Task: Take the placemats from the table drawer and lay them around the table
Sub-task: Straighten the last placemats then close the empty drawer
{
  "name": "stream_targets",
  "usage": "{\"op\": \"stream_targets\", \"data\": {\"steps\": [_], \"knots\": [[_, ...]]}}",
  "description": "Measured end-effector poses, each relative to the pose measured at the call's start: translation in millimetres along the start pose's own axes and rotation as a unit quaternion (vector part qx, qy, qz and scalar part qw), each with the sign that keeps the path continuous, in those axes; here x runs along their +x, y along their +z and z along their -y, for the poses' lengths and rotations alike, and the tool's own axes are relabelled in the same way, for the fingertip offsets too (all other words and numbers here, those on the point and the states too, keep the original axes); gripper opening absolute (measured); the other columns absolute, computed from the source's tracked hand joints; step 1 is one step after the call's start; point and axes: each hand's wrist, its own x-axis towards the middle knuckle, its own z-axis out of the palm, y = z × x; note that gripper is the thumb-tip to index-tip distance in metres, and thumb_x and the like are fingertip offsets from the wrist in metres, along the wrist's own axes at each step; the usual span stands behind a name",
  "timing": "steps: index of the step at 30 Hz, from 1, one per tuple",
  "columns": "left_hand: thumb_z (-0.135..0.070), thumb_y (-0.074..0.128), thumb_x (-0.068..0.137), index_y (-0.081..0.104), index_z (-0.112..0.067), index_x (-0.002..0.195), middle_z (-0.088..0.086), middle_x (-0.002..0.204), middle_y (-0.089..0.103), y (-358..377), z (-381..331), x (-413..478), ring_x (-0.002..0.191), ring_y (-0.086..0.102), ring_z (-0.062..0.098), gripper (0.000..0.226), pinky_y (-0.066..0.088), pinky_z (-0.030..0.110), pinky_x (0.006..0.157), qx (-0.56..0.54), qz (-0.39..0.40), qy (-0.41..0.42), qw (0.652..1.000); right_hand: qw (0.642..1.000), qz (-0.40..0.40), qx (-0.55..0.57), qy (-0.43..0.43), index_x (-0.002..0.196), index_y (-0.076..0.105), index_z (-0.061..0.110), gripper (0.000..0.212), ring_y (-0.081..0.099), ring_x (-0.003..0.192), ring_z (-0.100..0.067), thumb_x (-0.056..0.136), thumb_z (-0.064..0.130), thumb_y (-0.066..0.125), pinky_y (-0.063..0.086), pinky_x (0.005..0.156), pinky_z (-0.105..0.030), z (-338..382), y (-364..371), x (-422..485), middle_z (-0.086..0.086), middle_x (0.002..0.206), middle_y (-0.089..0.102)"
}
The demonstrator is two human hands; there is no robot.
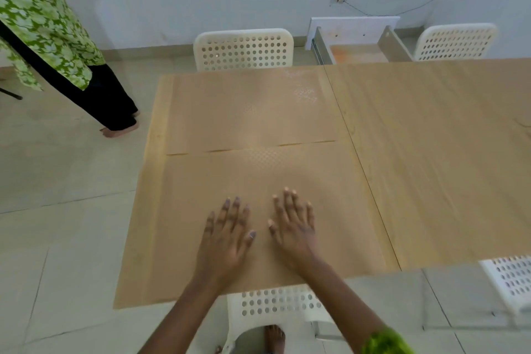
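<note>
- Head view: the left hand (222,234) and the right hand (296,227) lie palm down on the near mat (330,195). Their fingers are straight and spread and grip nothing, and the hands are side by side with a small gap between the thumbs.
- At 6 o'clock the near mat lies flat on the left part of the counter (445,152) and reaches its near edge, above the near chair (275,304).
- At 12 o'clock from the hands the far mat (247,112) lies flat, its near edge meeting the near mat along one seam.
- At 1 o'clock the drawer (359,52) stands pulled open on the counter's far side. Something tan lies inside; whether it is a mat cannot be told.
- Behind the far mat, at 12 o'clock, stands the far chair (244,49). The right chair (455,42) stands at 2 o'clock, just beside the drawer.
- At 10 o'clock a person (43,23) in a green print top stands on the floor, apart from the counter.
</note>
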Motion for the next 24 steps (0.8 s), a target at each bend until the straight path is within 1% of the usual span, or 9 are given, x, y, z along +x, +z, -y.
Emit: {"op": "stream_targets", "data": {"steps": [1, 2, 5, 7, 9, 11, 16, 21, 24], "knots": [[-0.050, 0.007, 0.097, 0.027, -0.020, 0.145, 0.004, 0.152, 0.033, 5, -7, -12, 0.141, 0.016, 0.016, 0.060, -0.001, 0.032, 0.112, -0.001, 0.018, -0.004, 1.000, 1.000, -0.011, -0.003, 0.001, 0.148, 0.024, 0.014, 0.068, 0.005, 0.144, -0.023, 0.089, 0.047, 0.016, -0.001, 0.113, -0.040, 6, 9, -9, -0.011, 0.157, 0.014], [-0.050, 0.007, 0.097, 0.027, -0.022, 0.145, 0.004, 0.152, 0.032, 8, -10, -19, 0.141, 0.015, 0.016, 0.060, -0.001, 0.033, 0.112, 0.006, 0.028, -0.013, 1.000, 1.000, -0.018, -0.003, 0.005, 0.146, 0.028, 0.014, 0.065, 0.008, 0.145, -0.022, 0.090, 0.045, 0.020, 0.000, 0.114, -0.039, 9, 14, -14, -0.011, 0.156, 0.021], [-0.054, 0.007, 0.095, 0.030, -0.026, 0.145, 0.002, 0.153, 0.031, 13, -2, -24, 0.142, 0.019, 0.019, 0.062, 0.004, 0.039, 0.113, 0.040, 0.035, -0.038, 0.998, 1.000, 0.011, -0.001, 0.006, 0.150, 0.011, 0.016, 0.071, -0.012, 0.143, -0.018, 0.090, 0.053, 0.007, -0.016, 0.114, -0.038, -1, 19, -21, -0.006, 0.159, 0.003], [-0.058, 0.006, 0.092, 0.029, -0.027, 0.145, 0.004, 0.155, 0.028, 11, 12, -23, 0.143, 0.023, 0.022, 0.066, 0.008, 0.042, 0.112, 0.041, 0.035, -0.068, 0.996, 1.000, 0.004, -0.017, 0.001, 0.149, -0.001, 0.020, 0.080, -0.019, 0.139, -0.015, 0.083, 0.064, -0.007, -0.021, 0.111, -0.039, -15, 15, -21, -0.002, 0.158, -0.007], [-0.062, -0.001, 0.089, 0.025, -0.026, 0.147, 0.005, 0.157, 0.021, 7, 30, -25, 0.144, 0.020, 0.024, 0.072, 0.009, 0.044, 0.114, 0.038, 0.029, -0.102, 0.994, 0.999, 0.015, -0.035, 0.023, 0.144, -0.014, 0.023, 0.083, -0.023, 0.139, -0.015, 0.073, 0.064, -0.019, -0.021, 0.111, -0.040, -36, 10, -23, 0.000, 0.156, -0.017], [-0.065, -0.007, 0.086, 0.023, -0.026, 0.148, 0.006, 0.158, 0.017, 2, 48, -30, 0.145, 0.016, 0.025, 0.079, 0.011, 0.047, 0.115, 0.039, 0.015, -0.130, 0.991, 0.997, 0.017, -0.049, 0.059, 0.142, -0.020, 0.025, 0.083, -0.023, 0.141, -0.016, 0.070, 0.066, -0.025, -0.018, 0.114, -0.043, -64, 3, -26, 0.001, 0.153, -0.023], [-0.061, 0.003, 0.084, 0.019, -0.026, 0.148, 0.006, 0.158, 0.014, -5, 69, -35, 0.146, 0.013, 0.025, 0.075, 0.010, 0.049, 0.117, 0.037, 0.016, -0.167, 0.985, 0.992, 0.001, -0.056, 0.109, 0.149, -0.010, 0.023, 0.092, -0.018, 0.143, -0.015, 0.071, 0.069, -0.026, -0.010, 0.116, -0.046, -106, -13, -34, 0.002, 0.154, -0.020], [-0.060, -0.001, 0.082, 0.016, -0.027, 0.149, 0.006, 0.159, 0.010, -8, 67, -35, 0.147, 0.009, 0.024, 0.077, 0.005, 0.046, 0.117, 0.049, 0.022, -0.163, 0.985, 0.992, 0.012, -0.063, 0.107, 0.149, -0.010, 0.023, 0.081, -0.017, 0.144, -0.017, 0.079, 0.064, -0.013, -0.009, 0.117, -0.046, -105, -15, -34, -0.001, 0.158, -0.016], [-0.060, -0.003, 0.082, 0.014, -0.020, 0.150, 0.011, 0.159, 0.008, -12, 63, -35, 0.147, 0.007, 0.025, 0.081, 0.003, 0.046, 0.117, 0.057, 0.029, -0.160, 0.985, 0.993, 0.014, -0.048, 0.109, 0.149, -0.011, 0.020, 0.081, -0.018, 0.145, -0.019, 0.079, 0.062, -0.012, -0.013, 0.116, -0.045, -101, -19, -36, -0.005, 0.158, -0.016]]}}
